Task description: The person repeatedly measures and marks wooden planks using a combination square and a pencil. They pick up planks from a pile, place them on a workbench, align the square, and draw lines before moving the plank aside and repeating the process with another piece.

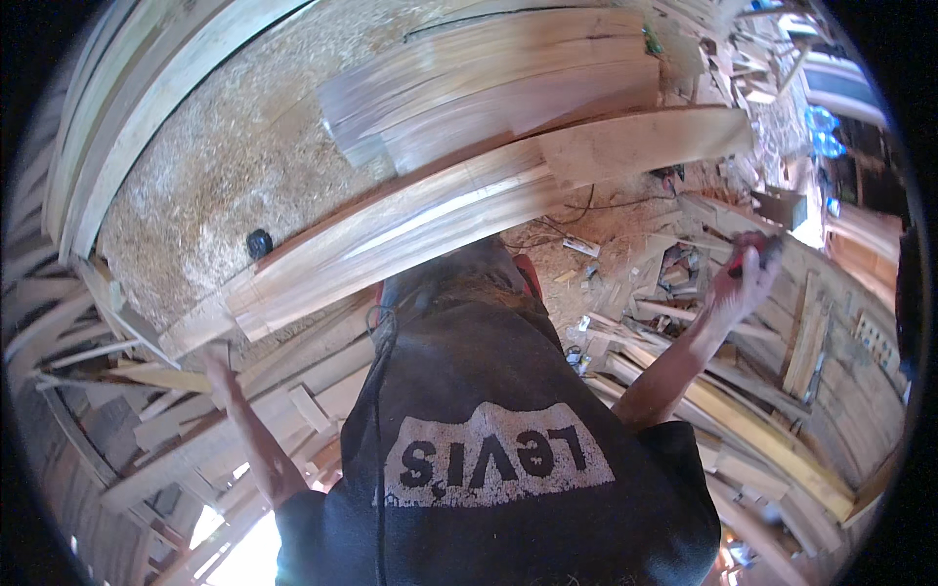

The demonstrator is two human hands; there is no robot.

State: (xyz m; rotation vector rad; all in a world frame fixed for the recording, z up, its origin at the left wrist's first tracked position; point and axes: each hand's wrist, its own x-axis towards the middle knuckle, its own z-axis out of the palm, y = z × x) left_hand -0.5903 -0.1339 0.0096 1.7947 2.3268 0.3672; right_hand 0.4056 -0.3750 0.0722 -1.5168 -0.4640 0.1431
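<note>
A long pale wooden board (pixel 410 234) runs across in front of me, from lower left to upper right. At its left end is my left hand (pixel 221 365), small and blurred; whether it touches the board cannot be made out, and its fingers are unclear. Out to the right, my right hand (pixel 745 278) is closed around a red and black object (pixel 750 244), too blurred to name. Beyond the long board lie wider planks (pixel 489 83) side by side, streaked with brown grain.
Sawdust (pixel 195 186) covers the surface beyond the board, with a small round black object (pixel 259 243) on it. A dark cable (pixel 576 208) lies by the board. Scrap wood (pixel 161 430) is heaped at left; a yellowish beam (pixel 772 444) lies at right. Blue plastic bottles (pixel 826 132) stand far right.
</note>
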